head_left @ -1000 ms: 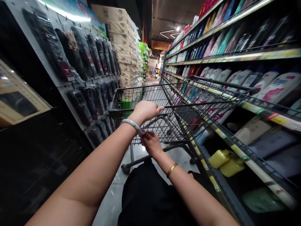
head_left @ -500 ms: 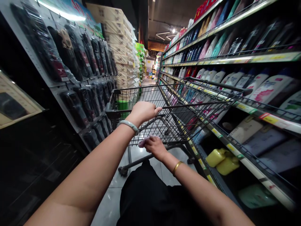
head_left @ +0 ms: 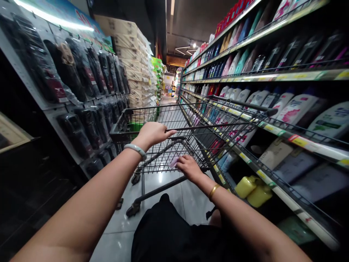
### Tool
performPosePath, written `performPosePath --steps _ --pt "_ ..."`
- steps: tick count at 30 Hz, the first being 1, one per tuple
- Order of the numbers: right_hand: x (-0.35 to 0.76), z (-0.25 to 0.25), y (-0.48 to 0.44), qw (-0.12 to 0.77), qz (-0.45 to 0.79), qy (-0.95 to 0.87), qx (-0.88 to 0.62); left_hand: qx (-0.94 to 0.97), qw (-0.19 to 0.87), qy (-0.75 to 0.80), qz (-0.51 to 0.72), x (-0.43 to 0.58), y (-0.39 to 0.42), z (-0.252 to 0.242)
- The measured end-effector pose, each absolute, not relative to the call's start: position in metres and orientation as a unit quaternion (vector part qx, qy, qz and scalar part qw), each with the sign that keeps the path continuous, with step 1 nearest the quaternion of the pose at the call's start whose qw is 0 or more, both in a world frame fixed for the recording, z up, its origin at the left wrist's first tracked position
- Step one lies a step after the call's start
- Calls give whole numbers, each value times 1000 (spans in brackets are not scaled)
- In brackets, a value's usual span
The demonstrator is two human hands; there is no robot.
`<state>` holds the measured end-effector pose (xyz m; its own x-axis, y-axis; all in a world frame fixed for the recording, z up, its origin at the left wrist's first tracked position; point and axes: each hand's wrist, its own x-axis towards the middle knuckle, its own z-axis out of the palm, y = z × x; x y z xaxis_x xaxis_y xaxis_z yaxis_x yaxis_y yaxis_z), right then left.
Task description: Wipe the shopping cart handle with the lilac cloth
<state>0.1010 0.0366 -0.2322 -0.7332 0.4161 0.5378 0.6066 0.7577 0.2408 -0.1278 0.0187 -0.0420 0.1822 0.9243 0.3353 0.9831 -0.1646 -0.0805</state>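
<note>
Shopping cart (head_left: 201, 127), black wire, standing crosswise directly before the person. Right hand (head_left: 189, 167): fingers pinched narrow on a pale lilac item (head_left: 173, 162); now apart from the left wrist, which it met or overlapped in view one second earlier. Left hand (head_left: 152, 134): fingers curled over the cart's near side, thumb along it, as before. Yellow bottles (head_left: 252, 191), low at right. Price labels (head_left: 301, 141), too small to read. White bottles (head_left: 298, 106), pink flower print, lettering blurred. Shelving (head_left: 300, 77): close to cart's right end, contact uncertain. Floor tiles (head_left: 174, 202): bare beneath cart, continuing open beyond it, between shelving and stacked packs (head_left: 133, 62).
</note>
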Motion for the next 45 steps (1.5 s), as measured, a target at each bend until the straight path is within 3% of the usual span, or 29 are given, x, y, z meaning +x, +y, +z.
performPosePath --steps 3,8,15,22,27,34,38,45 --pt "114 -208 42 261 -212 -895 -292 -755 145 -631 -100 -135 20 -43" --pt "133 -151 50 389 -223 -810 -377 -749 148 -641 -82 -150 20 -40" --pt "140 -166 39 279 -224 -897 -258 -743 136 -653 -61 -167 9 -36" --pt "178 -66 42 459 -241 -766 -380 -744 143 -651 -51 -181 -6 -34" --pt "166 -13 41 311 -132 -822 -458 -740 138 -657 -40 -185 -15 -32" --pt "49 29 26 149 181 -881 -411 -738 141 -658 -56 -175 -25 -33" --pt "31 42 36 79 178 -879 -436 -741 156 -651 -59 -175 -28 -34" --pt "130 52 69 58 153 -810 -564 -731 146 -665 -46 -196 -19 -33"
